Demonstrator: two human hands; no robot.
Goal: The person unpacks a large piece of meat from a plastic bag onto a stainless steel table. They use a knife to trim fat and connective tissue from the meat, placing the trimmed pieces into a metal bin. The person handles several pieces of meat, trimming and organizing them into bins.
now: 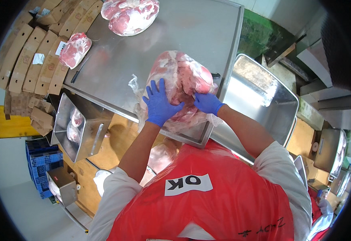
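A large raw piece of meat point(165, 68), pink with white fat, lies near the table's front edge. Clear plastic wrap point(183, 123) is crumpled beneath it and along its sides. My left hand point(161, 105), in a blue glove, rests on the left of the meat with its fingers spread. In a matching glove, my right hand point(208, 103) has its fingers curled at the meat's right side, partly hidden in the cut. Just right of the meat a black handle point(215, 75) shows; what it belongs to is hidden.
On the steel table point(191, 28) lie more meat point(133, 18), a smaller cut point(75, 50) and a dark-handled knife point(79, 71). Cardboard boxes point(35, 60) stack at left. Steel bins stand on both sides: one with meat point(89, 136), a larger one point(260, 92) at right.
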